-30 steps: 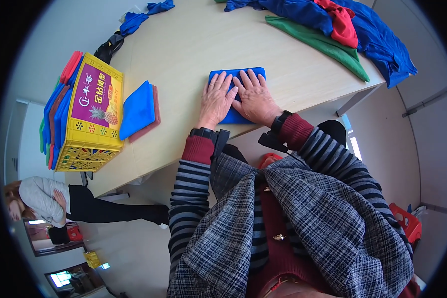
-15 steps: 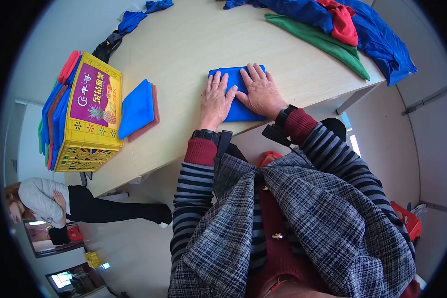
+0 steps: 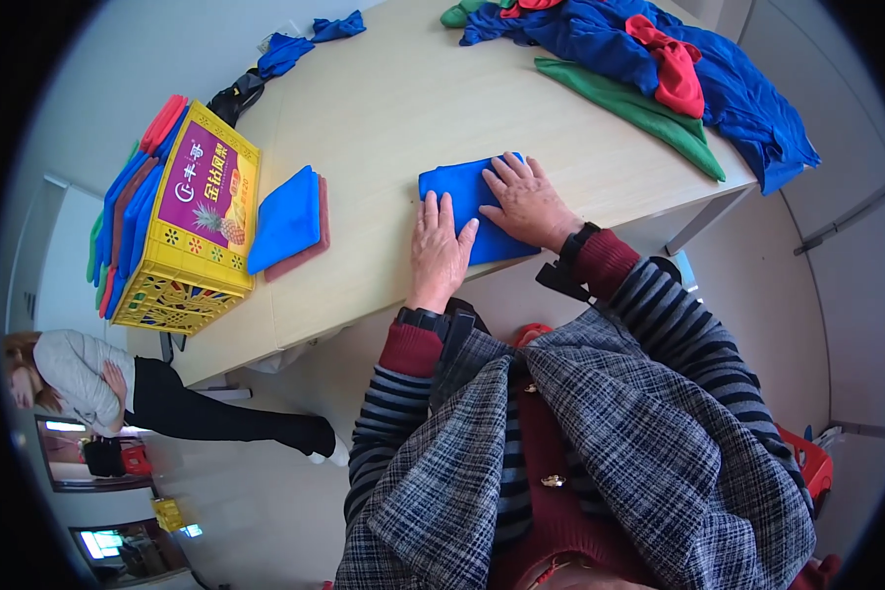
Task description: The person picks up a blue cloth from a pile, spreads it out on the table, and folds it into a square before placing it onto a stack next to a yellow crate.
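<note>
A folded blue cloth (image 3: 470, 192) lies flat on the light wooden table (image 3: 383, 128), close to its near edge. My left hand (image 3: 439, 252) rests along the cloth's left side with fingers stretched out, the thumb a little apart. My right hand (image 3: 533, 205) lies over the cloth's right side, palm down and fingers spread. Left of it, a folded blue cloth (image 3: 287, 218) sits on a folded brownish-red cloth (image 3: 298, 260), both apart from my hands.
A yellow plastic crate (image 3: 185, 295) holding folded cloths stands at the table's left. Loose blue cloths (image 3: 747, 118), a red cloth (image 3: 671, 74) and a green cloth (image 3: 639, 113) are heaped at the far right. Beyond the table's left end stands a person (image 3: 79, 369).
My hands have moved apart on the blue cloth, the left one toward its left edge and the right one toward its right. The whole view has shifted slightly.
</note>
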Demonstrator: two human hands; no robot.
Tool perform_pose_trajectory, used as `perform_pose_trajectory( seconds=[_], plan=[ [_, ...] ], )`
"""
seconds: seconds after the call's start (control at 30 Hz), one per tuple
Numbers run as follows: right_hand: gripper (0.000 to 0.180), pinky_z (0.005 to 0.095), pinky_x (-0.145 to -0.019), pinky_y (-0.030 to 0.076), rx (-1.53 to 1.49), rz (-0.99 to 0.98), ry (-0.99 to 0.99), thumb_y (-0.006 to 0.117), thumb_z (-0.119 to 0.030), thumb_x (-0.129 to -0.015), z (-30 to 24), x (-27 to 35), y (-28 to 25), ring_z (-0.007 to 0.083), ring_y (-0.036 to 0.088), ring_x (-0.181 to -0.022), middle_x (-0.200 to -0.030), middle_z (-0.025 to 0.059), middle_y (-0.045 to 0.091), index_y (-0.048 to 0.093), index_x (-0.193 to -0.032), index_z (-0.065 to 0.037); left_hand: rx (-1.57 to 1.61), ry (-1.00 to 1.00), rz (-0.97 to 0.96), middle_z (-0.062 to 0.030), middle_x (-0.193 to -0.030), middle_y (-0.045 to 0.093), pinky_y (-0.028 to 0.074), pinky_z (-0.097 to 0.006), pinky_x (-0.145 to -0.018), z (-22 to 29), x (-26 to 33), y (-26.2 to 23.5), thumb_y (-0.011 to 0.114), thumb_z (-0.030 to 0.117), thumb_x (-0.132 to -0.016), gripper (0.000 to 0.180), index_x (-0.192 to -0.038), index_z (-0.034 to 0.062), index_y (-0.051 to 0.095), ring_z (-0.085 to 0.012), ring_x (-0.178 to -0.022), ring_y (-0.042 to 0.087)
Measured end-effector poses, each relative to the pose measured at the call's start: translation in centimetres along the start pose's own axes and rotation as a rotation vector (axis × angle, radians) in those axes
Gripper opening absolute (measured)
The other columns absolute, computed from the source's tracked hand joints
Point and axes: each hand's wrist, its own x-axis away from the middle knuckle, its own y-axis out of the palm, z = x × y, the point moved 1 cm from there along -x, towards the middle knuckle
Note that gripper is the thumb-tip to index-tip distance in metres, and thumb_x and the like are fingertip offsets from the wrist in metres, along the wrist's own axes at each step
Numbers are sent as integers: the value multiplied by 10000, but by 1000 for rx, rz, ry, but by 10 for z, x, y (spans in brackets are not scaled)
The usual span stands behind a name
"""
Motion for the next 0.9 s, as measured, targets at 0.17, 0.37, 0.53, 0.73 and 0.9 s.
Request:
perform_pose_trajectory(
  seconds=[0.17, 0.37, 0.53, 0.73, 0.9],
  plan=[
    [628, 526, -1198, 233, 39, -13, 10, 472, -437, -1003, -24, -6, 5, 362, 321, -1473, -1564, 195, 384, 434, -1496, -50, -182, 1, -44, -217, -1603, 307, 182, -514, -1221, 8, -10, -9, 400, 536, -1038, 719, -1514, -3, 378, -371, -1502, 243],
    [599, 546, -1207, 195, -21, 34, 32, 458, -409, -1006, -20, -9, 24, 364, 302, -1481, -1566, 190, 381, 440, -1495, -64, -104, 151, -12, -175, -1620, 296, 169, -483, -1224, -4, -37, 8, 342, 548, -1049, 708, -1529, 29, 368, -341, -1508, 235],
    [619, 541, -1212, 190, -25, 17, 98, 461, -433, -1002, -13, -11, 24, 368, 288, -1487, -1576, 189, 368, 429, -1500, -67, -46, 145, 4, -160, -1618, 311, 163, -525, -1220, -15, -41, 14, 347, 598, -1028, 752, -1527, 36, 378, -329, -1509, 245],
    [657, 531, -1201, 228, -65, 60, 188, 483, -477, -991, 1, -7, 16, 390, 290, -1482, -1573, 205, 366, 420, -1506, -74, -81, 131, -13, -159, -1620, 308, 179, -528, -1215, -4, -33, 15, 361, 599, -1023, 758, -1533, 38, 365, -330, -1509, 245],
    [667, 526, -1188, 258, -54, 25, 173, 489, -486, -991, 1, -6, 19, 399, 294, -1478, -1568, 218, 367, 418, -1503, -64, -99, 75, -4, -165, -1618, 307, 193, -539, -1209, -5, -30, 8, 372, 601, -1016, 763, -1533, 40, 366, -333, -1506, 254]
  ],
)
